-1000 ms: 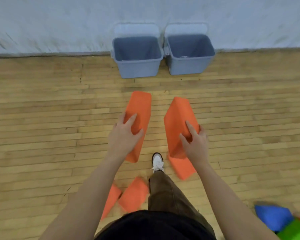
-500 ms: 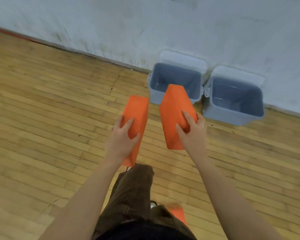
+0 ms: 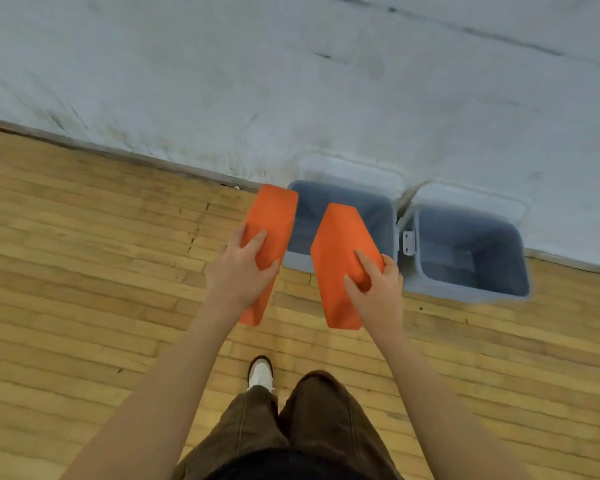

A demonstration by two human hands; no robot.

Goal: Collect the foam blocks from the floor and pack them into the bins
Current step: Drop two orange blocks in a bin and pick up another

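Above the wooden floor (image 3: 84,271), near two grey bins set against the wall, a person carries an orange foam block in each hand.

Each block is a long slab held out in front. The left hand (image 3: 238,275) grasps the left block (image 3: 271,230) with fingers curled over its top face, its far end in line with the left bin's (image 3: 343,209) near-left corner. The right hand (image 3: 374,292) grips the right block (image 3: 340,258), which hangs in front of that same bin's opening. The right bin (image 3: 471,251) stands just beside the first; both look empty, so packing seems barely begun. Carrying one block per hand likely saves a trip, and gripping each near its nearer end should let it tip forward, far end first, into a bin.
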